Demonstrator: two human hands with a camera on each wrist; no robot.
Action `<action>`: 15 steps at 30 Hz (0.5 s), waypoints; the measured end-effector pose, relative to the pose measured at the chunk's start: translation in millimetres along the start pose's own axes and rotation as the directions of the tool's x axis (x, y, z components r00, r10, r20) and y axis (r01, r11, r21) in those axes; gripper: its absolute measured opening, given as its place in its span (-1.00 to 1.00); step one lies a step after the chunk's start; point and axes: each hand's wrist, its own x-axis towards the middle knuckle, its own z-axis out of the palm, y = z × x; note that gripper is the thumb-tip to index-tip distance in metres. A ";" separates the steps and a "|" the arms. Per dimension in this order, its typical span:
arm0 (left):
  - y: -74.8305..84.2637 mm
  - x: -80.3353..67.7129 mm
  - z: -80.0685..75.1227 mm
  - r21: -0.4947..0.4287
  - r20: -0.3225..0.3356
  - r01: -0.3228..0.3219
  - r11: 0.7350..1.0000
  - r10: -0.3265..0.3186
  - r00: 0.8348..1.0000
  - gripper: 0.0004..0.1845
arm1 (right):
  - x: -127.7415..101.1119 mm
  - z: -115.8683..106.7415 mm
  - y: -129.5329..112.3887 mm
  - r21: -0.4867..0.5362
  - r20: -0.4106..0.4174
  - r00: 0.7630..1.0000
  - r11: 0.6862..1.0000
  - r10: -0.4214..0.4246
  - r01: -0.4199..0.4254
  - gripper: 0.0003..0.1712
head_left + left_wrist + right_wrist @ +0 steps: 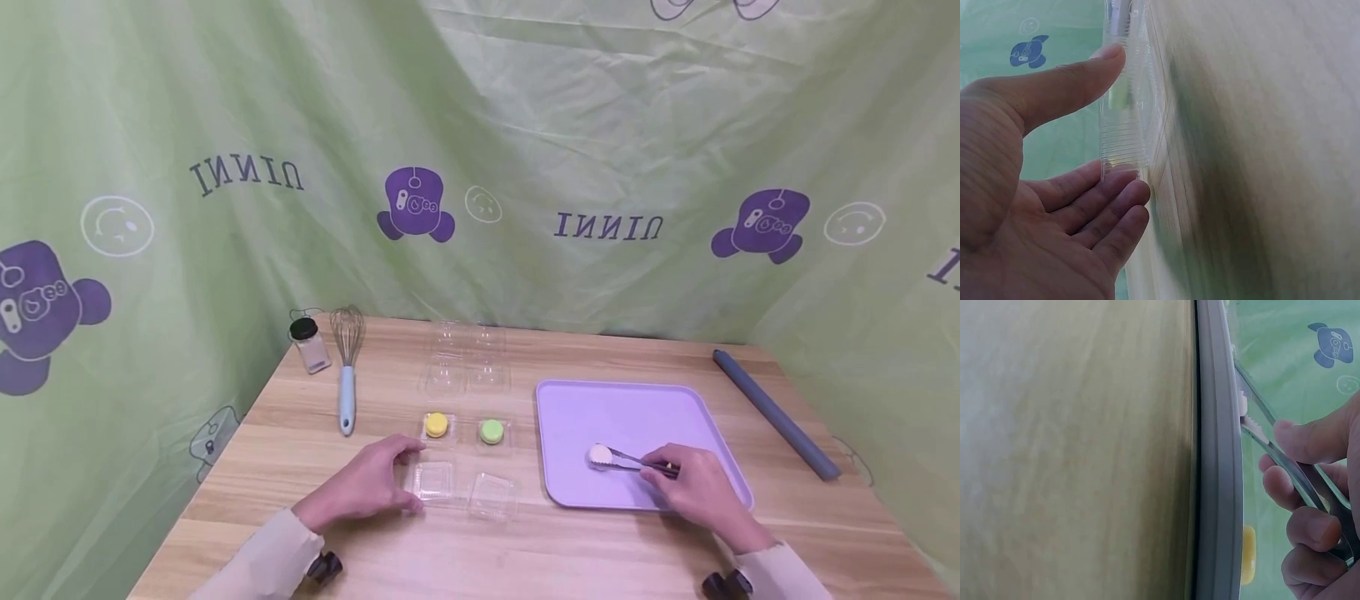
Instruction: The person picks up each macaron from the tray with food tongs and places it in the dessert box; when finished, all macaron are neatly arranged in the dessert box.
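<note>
From the head view, my right grip pinches the tongs, whose tips hold a pale macaron toward the front-left corner of the tray, probably for cleanliness; a grey-blue rod narrows the room to the right edge of the bench. In the left wrist view, my left grip is spread along the clear box, perhaps for steadying. In the right one, the raised rim limits sideways movement.

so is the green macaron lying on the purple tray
No, the green macaron sits in a clear plastic box to the left of the purple tray.
</note>
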 end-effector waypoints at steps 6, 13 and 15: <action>1.2 1.5 -0.1 -0.008 0.009 0.020 1.000 -0.020 1.000 -0.08 | -1.8 0.5 -1.8 0.001 -0.027 1.000 1.000 -0.011 0.011 -0.78; 0.2 1.5 0.8 -0.021 0.003 0.034 0.999 -0.034 0.999 -0.11 | -0.3 0.7 -4.2 0.004 -0.010 1.000 1.000 0.009 -0.009 -0.80; 0.6 1.5 0.8 -0.019 0.000 0.033 0.999 -0.033 0.999 -0.11 | -0.3 0.9 -4.6 0.004 -0.013 1.000 1.000 0.009 -0.009 -0.80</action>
